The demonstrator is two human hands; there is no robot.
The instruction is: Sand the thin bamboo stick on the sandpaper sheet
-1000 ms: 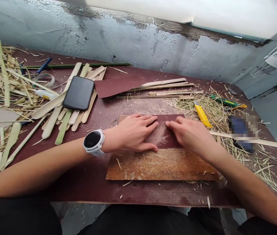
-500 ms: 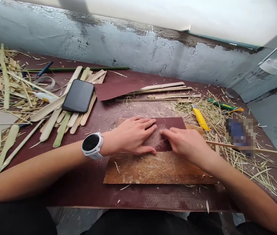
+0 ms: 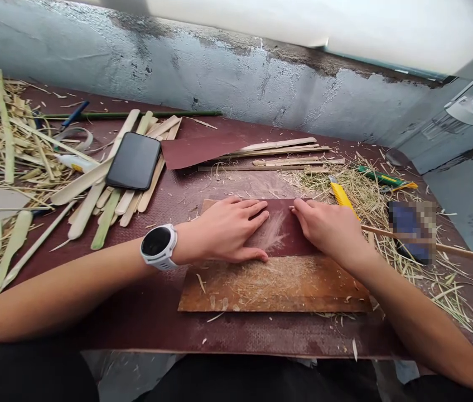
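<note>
Head view: wooden strip runs lengthwise from right hand to right frame edge.
Left hand spread flat on dark-red sheet, centre; right, nearer, pinches strip.

Workshop: shavings, cut strips, yellow cutter on worktable.
</note>
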